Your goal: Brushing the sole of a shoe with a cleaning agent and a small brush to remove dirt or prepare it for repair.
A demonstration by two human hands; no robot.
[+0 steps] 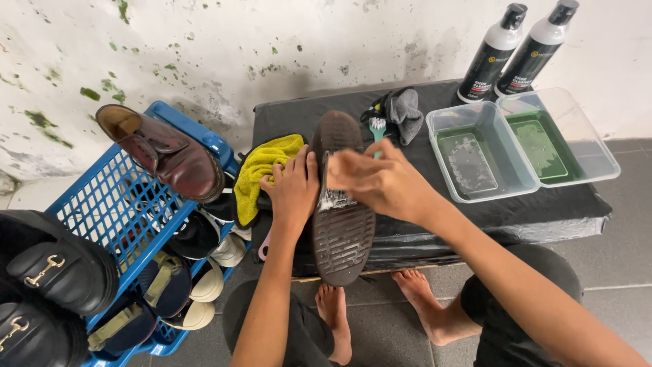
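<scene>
Left hand (293, 185) gripping an upturned shoe (341, 234) on the black tabletop (462, 217), right hand (377, 178) pressing on its foamy sole, yellow cloth (261, 170) lying left of the shoe, two clear tubs (523, 143) sitting to its right.

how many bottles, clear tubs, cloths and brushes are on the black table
bottles: 2
clear tubs: 2
cloths: 2, yellow cloth and grey cloth
brushes: 1, green brush; whether the right hand grips another cannot be told
total: 7
</scene>
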